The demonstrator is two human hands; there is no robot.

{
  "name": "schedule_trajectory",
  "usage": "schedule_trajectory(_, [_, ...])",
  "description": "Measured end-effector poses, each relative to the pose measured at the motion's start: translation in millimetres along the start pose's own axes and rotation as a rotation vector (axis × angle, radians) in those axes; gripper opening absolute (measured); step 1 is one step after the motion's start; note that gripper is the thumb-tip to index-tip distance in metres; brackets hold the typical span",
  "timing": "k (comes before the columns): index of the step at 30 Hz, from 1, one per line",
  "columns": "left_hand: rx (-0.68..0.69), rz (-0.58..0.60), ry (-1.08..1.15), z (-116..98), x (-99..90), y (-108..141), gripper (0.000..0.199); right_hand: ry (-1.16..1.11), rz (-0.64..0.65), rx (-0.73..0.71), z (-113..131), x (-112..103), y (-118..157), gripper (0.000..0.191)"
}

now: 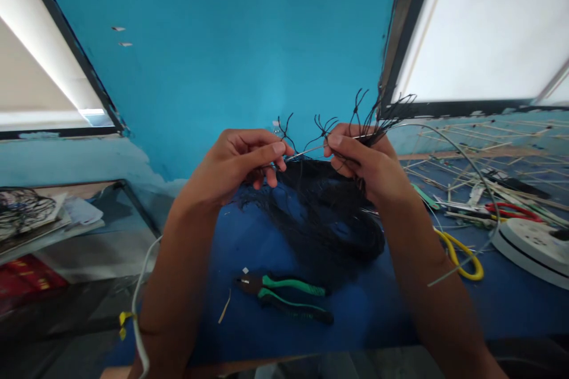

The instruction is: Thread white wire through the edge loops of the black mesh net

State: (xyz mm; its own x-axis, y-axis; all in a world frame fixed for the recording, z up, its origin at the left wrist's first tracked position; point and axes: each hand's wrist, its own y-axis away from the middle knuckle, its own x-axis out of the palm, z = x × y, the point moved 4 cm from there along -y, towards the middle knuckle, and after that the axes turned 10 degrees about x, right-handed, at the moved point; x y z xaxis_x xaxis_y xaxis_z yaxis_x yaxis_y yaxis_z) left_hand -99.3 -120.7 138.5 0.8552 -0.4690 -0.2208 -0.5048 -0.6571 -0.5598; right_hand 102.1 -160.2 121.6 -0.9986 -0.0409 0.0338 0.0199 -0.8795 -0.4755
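Observation:
Black netting (329,207) hangs from both hands and bunches on the blue table. My right hand (362,157) is closed around a gathered bundle of its knotted strands, whose loose ends stick up. A thin pale wire (309,151) passes through that hand, and its long tail curves down to the right. My left hand (255,160) pinches near the wire's other end, with a black strand at the fingertips. Below the net, green-and-black pliers (288,296) lie on the table, jaws to the left.
On the right of the blue table (249,237) are yellow-handled scissors (462,254), a white spool (531,249), a red-handled tool (515,211) and many thin sticks. A shelf with papers (80,213) stands left. A white cable (137,308) runs beside my left forearm.

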Motion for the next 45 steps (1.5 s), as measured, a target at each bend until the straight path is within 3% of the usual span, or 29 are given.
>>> schedule_trajectory(8, [0.09,-0.065,-0.179,-5.0,-2.7,2.0,0.018,-0.044,0.053,0.059,-10.7,6.3,-5.6,0.024])
schedule_trajectory(15, [0.128,0.037,-0.234,-6.7,-1.9,1.9,0.014,-0.052,0.083,0.085,-14.1,12.1,-6.3,0.024])
schedule_trajectory(21, [0.176,0.11,-0.235,-3.0,2.5,-0.9,0.015,-0.149,0.196,0.153,-27.2,24.3,-9.3,0.023])
schedule_trajectory(29, [0.077,0.233,-0.21,-0.1,2.0,-0.6,0.02,-0.293,0.35,0.286,-47.6,27.2,-15.1,0.022])
schedule_trajectory(36, [0.104,0.06,-0.158,11.2,5.2,-8.3,0.022,-0.331,0.458,0.332,-53.6,37.0,-15.4,0.029])
schedule_trajectory(41, [0.071,0.091,-0.074,16.7,9.7,-10.4,0.026,-0.371,0.525,0.25,-51.3,44.8,-14.0,0.021])
schedule_trajectory(45, [0.105,0.039,-0.015,15.0,8.5,-11.0,0.033,-0.431,0.495,0.242,-45.4,40.7,-13.1,0.018])
